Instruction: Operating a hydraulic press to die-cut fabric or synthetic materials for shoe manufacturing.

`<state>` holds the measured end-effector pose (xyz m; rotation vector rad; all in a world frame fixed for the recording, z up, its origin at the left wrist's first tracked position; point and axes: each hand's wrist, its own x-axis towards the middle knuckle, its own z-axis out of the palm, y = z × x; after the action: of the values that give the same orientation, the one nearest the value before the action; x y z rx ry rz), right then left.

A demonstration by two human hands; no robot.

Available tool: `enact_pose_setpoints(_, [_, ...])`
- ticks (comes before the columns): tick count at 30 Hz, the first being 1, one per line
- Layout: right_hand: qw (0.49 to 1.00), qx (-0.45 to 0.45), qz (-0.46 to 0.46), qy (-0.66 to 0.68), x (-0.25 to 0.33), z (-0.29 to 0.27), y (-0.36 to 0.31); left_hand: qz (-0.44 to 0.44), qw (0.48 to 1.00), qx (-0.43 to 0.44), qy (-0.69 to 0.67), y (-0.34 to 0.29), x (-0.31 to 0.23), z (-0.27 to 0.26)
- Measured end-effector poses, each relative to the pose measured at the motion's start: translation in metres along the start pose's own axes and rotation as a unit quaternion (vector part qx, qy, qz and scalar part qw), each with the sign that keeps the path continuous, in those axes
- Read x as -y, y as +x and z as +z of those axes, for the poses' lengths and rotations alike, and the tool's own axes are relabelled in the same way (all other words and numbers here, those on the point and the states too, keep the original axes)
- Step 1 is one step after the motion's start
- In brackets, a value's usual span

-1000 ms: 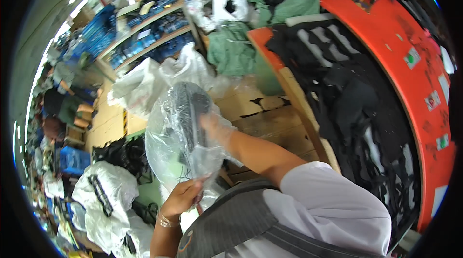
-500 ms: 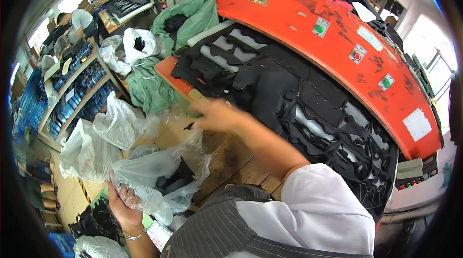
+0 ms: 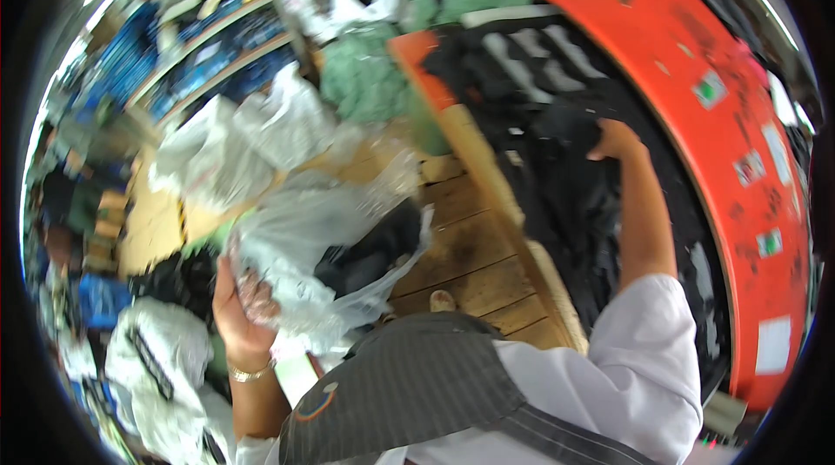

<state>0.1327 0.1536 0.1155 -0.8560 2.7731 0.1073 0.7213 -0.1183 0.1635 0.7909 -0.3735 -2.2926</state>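
Note:
My left hand [image 3: 246, 313], with a bracelet at the wrist, grips the edge of a clear plastic bag [image 3: 300, 213]. The bag's mouth gapes, and dark cut pieces [image 3: 370, 256] lie inside. My right arm stretches over the machine's bed. There my right hand [image 3: 619, 141] is closed, thumb against fingers, on a black fabric piece [image 3: 565, 130]; motion blurs the fingertips a little. More black cut pieces and offcuts [image 3: 574, 230] cover the bed around it, with pale grey patches between them.
The red machine [image 3: 687, 73] with round buttons stands along the right. A wooden edge [image 3: 487, 160] borders its bed. White sacks [image 3: 209, 152] and a green sack [image 3: 365, 73] stand ahead left, near shelves of blue items [image 3: 226, 65]. A white bundle [image 3: 156, 361] lies lower left.
My right hand has swung rightward from above the floor beside the bed onto the black pieces and closed there. My left hand still holds the bag. The view has turned left and downward.

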Motion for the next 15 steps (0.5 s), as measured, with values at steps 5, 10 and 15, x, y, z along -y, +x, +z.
enact_pose_setpoints(5, [0.973,-0.043,-0.193,0.116,0.117,-0.051,-0.066,-0.022,0.995,0.096,-0.022,-0.014,-0.007,-0.029])
enact_pose_setpoints(10, [0.825,-0.067,-0.541,0.147,0.259,-0.05,-0.133,0.001,0.984,0.156,0.085,-0.01,0.017,0.011])
enact_pose_setpoints(15, [0.684,0.027,-0.7,0.205,0.422,0.001,-0.205,0.035,0.981,0.173,0.078,-0.049,-0.002,0.016])
